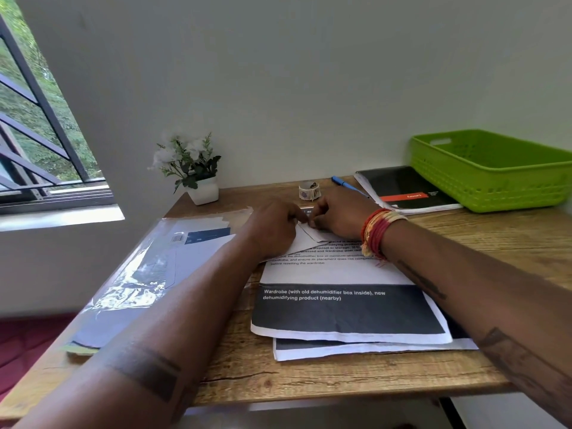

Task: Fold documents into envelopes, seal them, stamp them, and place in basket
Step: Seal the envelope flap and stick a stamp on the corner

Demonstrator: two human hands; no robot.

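A white envelope [309, 238] lies on top of a printed document [340, 274] at the far middle of the wooden desk [309, 376]. My left hand [272, 227] rests on the envelope's left side with its fingers bent down onto it. My right hand [337, 215] presses the envelope's flap from the right, fingertips meeting those of the left hand. A roll of stamps [309, 191] stands just beyond my hands. The green basket [492, 171] sits at the far right. A second sheet [356, 349] lies under the document.
A clear plastic pack of envelopes [161, 274] lies along the desk's left side. A potted plant [198, 178] stands at the back left, a blue pen [346, 184] and a black notebook [405, 188] at the back right. A window is at the left.
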